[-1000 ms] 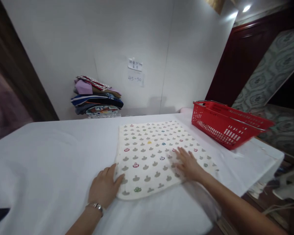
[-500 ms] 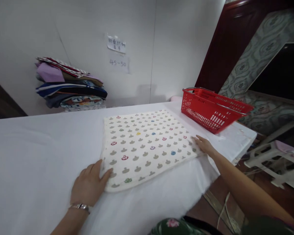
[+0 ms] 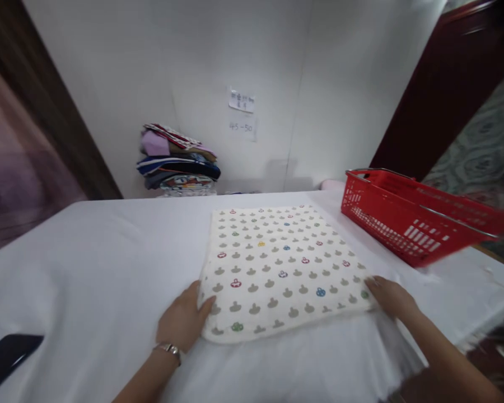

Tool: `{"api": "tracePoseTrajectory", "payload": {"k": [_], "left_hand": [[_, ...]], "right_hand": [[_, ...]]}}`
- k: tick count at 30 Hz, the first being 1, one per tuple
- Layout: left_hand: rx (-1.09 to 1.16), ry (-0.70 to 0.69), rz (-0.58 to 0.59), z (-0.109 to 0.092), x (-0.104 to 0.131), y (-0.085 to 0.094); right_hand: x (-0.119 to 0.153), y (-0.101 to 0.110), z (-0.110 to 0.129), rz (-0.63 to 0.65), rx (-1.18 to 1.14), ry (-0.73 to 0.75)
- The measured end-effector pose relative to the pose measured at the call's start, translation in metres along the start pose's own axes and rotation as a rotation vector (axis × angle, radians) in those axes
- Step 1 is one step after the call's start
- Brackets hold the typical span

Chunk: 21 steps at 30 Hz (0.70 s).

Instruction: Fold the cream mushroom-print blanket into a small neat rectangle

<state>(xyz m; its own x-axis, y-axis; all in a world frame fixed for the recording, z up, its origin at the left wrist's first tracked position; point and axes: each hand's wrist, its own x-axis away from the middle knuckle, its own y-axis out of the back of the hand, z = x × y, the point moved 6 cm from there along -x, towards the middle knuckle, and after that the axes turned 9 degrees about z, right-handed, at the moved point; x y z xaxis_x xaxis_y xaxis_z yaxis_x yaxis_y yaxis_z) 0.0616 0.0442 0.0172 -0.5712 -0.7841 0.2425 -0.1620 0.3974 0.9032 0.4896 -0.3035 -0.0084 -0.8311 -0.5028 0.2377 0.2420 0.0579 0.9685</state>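
A cream-white cloth (image 3: 273, 268) with grey and a few coloured small motifs lies flat on the white-covered table. My left hand (image 3: 183, 317) is at its near left edge, the thumb on top and the fingers along the side, partly hidden. A silver bracelet (image 3: 168, 351) circles that wrist. At the near right corner my right hand (image 3: 390, 296) has its fingertips closed on the cloth's edge. The cloth has rounded corners and looks smooth.
A red plastic basket (image 3: 399, 212) with metal handles stands to the right. Folded fabrics are stacked (image 3: 178, 159) against the wall at the back. A dark flat object (image 3: 8, 358) lies at the left table edge. Paper notes (image 3: 241, 115) hang on the wall.
The view has swung left, so everything appears further right, and the dark object has come into sight. Both hands are still at the cloth's edges; the right fingers look more closed.
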Motion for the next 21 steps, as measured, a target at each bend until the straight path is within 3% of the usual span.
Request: {"api": "tracePoseTrajectory", "payload": {"k": [3,6,8,12,15,18,21], "left_hand": [[0.043,0.082,0.076,0.003,-0.002,-0.001],[0.119,0.135,0.087,0.007,-0.004,-0.001],[0.184,0.152,0.043,0.010,-0.004,-0.001],[0.360,0.138,-0.072,0.014,-0.002,-0.004],[0.605,0.145,-0.102,0.020,-0.005,-0.015],[0.971,0.164,-0.117,0.026,-0.008,-0.025],[1.274,0.210,-0.062,0.024,-0.009,-0.031]], "right_hand": [[0.001,0.004,0.016,-0.160,0.042,0.114],[0.021,0.009,0.070,-0.274,-0.069,0.382],[0.043,0.006,0.118,-0.180,-0.189,0.526],[0.110,0.000,0.221,0.200,-0.411,0.914],[0.156,-0.002,0.275,0.409,-0.426,1.121],[0.179,-0.009,0.311,0.480,-0.340,1.190],[0.187,-0.019,0.337,0.437,-0.238,1.208]]}}
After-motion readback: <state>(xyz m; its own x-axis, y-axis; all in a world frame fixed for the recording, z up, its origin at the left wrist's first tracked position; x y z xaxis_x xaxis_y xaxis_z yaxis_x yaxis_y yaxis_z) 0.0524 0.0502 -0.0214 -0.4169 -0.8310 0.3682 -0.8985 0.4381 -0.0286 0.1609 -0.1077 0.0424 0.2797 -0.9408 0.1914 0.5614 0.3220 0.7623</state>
